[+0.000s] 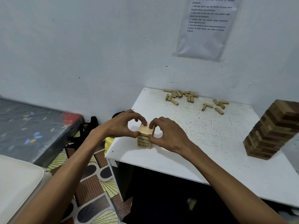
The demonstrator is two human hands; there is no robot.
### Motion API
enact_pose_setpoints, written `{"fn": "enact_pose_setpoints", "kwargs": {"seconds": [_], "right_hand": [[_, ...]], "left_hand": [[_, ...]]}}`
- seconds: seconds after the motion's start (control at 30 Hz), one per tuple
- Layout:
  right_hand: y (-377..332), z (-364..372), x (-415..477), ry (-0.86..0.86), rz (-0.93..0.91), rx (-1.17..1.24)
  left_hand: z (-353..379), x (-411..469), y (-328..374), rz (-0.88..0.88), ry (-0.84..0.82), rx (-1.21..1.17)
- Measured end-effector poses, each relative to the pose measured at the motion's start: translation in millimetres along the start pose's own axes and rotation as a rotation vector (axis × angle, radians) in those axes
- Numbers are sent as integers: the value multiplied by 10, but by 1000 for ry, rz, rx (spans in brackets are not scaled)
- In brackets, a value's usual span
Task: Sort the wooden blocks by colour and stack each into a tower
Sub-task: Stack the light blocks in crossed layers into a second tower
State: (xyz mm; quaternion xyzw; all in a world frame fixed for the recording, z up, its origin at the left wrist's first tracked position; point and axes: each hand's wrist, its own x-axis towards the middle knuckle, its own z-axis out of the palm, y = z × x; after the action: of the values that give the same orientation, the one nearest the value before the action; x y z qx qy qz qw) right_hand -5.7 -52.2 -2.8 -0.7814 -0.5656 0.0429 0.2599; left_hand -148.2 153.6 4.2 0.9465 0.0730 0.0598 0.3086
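A short tower of light wooden blocks (145,138) stands near the front left corner of the white table (202,143). My left hand (123,125) pinches its top layer from the left, fingertips on the top face and thumb on the side. My right hand (168,133) pinches the same layer from the right, with the thumb lower on the front. Several loose light blocks (180,95) lie at the back of the table, and a few more blocks (216,106) lie to their right. A tall tower of darker brown blocks (271,130) stands at the right edge.
The table stands against a white wall carrying a taped paper sheet (208,25). Left of the table sit a yellow object (109,143), a black bag (90,126) and a dark mattress (32,126) on a patterned floor (95,183).
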Motion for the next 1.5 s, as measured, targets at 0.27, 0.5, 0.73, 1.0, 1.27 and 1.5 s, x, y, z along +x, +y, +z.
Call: {"fn": "enact_pose_setpoints", "kwargs": {"seconds": [0.27,0.5,0.73,1.0,1.27,1.5], "right_hand": [[-9,94,-82,113,161,272],[-166,576,57,423,529,953],[-295,762,234,470,558,1192],[-277,821,318,511,531,1214],[-240,870,386,530,542,1226],[-264,903,406,497,520,1226]], "left_hand": [[227,-64,-27,-109,73,-483],[670,43,198,-329,326,-1039],[793,148,282,-382,420,-1165],[837,175,317,-348,384,-1117],[806,167,437,-374,415,-1147],[855,174,444,-417,476,-1245]]}}
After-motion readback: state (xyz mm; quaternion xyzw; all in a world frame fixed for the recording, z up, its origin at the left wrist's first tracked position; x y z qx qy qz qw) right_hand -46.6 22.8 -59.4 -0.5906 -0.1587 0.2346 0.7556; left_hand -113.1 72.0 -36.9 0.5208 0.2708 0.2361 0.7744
